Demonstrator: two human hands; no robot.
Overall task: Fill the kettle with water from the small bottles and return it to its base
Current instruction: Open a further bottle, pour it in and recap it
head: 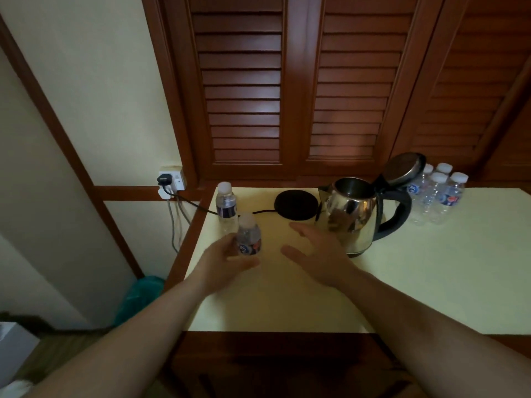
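Note:
A steel kettle (pixel 352 216) with a black handle stands on the pale tabletop (pixel 431 277), its lid (pixel 403 168) flipped open. Its round black base (pixel 296 204) lies just left of it, empty. My left hand (pixel 227 265) grips a small capped water bottle (pixel 249 237) near the table's left side. A second capped bottle (pixel 226 206) stands just behind it. My right hand (pixel 319 251) hovers open between the held bottle and the kettle, fingers spread, touching nothing.
Several capped small bottles (pixel 436 193) are clustered behind and right of the kettle. The base's cord (pixel 198 206) runs left to a wall socket (pixel 172 179). Louvred wooden doors (pixel 287 81) rise behind the table. A green bag (pixel 140 297) sits on the floor left.

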